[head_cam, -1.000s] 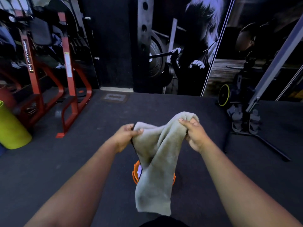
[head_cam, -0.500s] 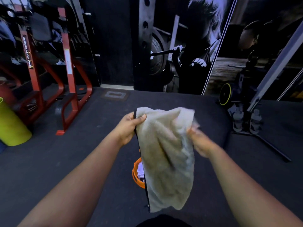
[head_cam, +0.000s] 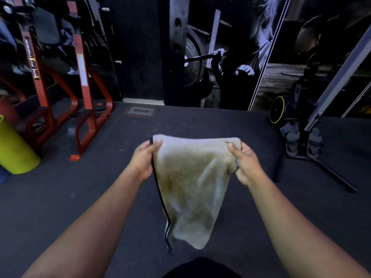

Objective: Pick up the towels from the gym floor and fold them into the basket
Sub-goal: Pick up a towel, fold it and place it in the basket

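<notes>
A beige towel [head_cam: 192, 183] with a dark striped edge hangs in the air in front of me, stretched flat along its top edge. My left hand [head_cam: 143, 157] pinches its top left corner. My right hand [head_cam: 245, 159] grips the top right corner and a bunched fold below it. The towel's lower end tapers down over the dark floor. The orange basket is almost wholly hidden behind the towel; only a thin orange sliver [head_cam: 164, 212] shows at its left edge.
A red steel machine frame [head_cam: 84, 109] stands at the left, with a yellow-green cylinder [head_cam: 14, 149] at the far left. At the right stands a grey machine with foot pedals [head_cam: 303, 141] and a floor leg [head_cam: 329, 173]. Dark rubber floor [head_cam: 60, 197] surrounds me.
My hands moved apart and pulled the towel's top edge taut, so it hangs flat instead of bunched. The towel now covers the orange basket that showed below it before.
</notes>
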A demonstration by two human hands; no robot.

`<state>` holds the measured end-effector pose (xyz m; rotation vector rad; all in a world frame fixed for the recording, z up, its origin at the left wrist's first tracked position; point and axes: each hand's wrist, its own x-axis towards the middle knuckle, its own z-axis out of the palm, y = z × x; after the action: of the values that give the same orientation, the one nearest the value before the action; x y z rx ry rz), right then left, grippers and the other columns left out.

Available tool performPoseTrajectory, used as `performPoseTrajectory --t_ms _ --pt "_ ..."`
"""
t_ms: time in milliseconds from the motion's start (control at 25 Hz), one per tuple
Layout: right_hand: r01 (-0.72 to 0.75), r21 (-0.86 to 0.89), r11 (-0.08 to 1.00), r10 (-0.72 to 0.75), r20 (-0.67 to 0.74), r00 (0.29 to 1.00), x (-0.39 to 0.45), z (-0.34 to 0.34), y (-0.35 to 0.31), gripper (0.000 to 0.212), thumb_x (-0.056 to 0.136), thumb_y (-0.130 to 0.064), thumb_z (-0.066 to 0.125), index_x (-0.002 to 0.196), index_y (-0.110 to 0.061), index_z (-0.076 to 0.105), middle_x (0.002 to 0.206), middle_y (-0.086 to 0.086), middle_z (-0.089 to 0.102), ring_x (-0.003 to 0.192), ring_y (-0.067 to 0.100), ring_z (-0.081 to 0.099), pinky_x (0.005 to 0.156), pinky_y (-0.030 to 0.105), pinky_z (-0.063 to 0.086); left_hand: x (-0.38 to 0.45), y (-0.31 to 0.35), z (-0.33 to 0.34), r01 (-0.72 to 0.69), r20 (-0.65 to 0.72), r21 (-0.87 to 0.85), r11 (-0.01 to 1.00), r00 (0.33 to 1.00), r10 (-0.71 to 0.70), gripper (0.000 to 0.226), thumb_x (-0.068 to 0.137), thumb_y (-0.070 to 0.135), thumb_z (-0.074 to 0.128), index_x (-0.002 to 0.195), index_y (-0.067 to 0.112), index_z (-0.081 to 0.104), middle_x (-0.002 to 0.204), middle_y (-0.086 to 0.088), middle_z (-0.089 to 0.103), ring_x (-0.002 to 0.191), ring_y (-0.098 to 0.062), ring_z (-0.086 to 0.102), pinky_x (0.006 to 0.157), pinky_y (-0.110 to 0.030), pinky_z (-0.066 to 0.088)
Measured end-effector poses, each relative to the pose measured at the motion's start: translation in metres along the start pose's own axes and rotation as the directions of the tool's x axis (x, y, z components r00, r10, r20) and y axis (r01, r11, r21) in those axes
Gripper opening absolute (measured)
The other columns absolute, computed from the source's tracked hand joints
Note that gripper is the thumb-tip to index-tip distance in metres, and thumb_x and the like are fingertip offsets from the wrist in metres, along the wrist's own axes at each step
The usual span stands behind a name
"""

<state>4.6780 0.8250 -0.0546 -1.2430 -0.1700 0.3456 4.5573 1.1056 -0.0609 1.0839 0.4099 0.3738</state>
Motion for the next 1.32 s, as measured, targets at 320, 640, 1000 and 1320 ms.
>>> performPoseTrajectory --t_ms 320,640,1000,1320 --pt "-0.006 0.212 0.977 -0.018 0.111 0.994 0.007 -0.019 -0.027 0.053 0.105 -0.029 0.057 0.145 0.004 0.046 0.139 0.025 0.060 0.129 0.038 0.059 0.104 0.050 0.053 -0.008 -0.014 0.007 -0.023 0.237 0.441 0.897 0.967 -0.092 0.017 0.101 0.010 0.062 0.115 0.004 0.069 0.096 -0.004 0.078 0.088 -0.021 0.072 0.079 -0.037 0.059" --pt "-0.090 -0.269 0.959 0.111 0.065 0.992 -0.010 -0.017 -0.009 0.020 0.102 -0.023 0.061 0.114 -0.007 0.068 0.103 0.010 0.077 0.094 0.022 0.072 0.077 0.029 0.058 -0.009 -0.010 0.009 0.040 0.159 0.405 0.914 0.981 -0.113 0.032 0.099 0.031 0.068 0.123 0.009 0.070 0.118 -0.011 0.075 0.116 -0.032 0.069 0.097 -0.043 0.058" --pt "-0.122 -0.442 0.889 0.240 0.222 0.945 -0.023 -0.027 0.010 0.018 0.094 -0.022 0.068 0.106 -0.008 0.071 0.100 0.009 0.078 0.093 0.024 0.074 0.084 0.036 0.056 0.001 0.036 0.025 0.000 0.276 0.127 0.992 0.960 -0.035 0.048 0.096 0.034 0.071 0.133 0.004 0.063 0.127 -0.018 0.070 0.115 -0.028 0.070 0.096 -0.041 0.058" --pt "-0.020 -0.136 0.990 0.018 -0.016 1.000 0.002 -0.022 -0.009 0.023 0.106 -0.028 0.053 0.102 -0.011 0.068 0.096 0.010 0.073 0.087 0.023 0.069 0.079 0.037 0.057 0.008 0.013 -0.002 -0.005 -0.020 0.462 0.887 1.000 0.016 0.021 0.089 0.024 0.080 0.096 0.004 0.076 0.089 -0.007 0.079 0.080 -0.018 0.075 0.071 -0.031 0.060"
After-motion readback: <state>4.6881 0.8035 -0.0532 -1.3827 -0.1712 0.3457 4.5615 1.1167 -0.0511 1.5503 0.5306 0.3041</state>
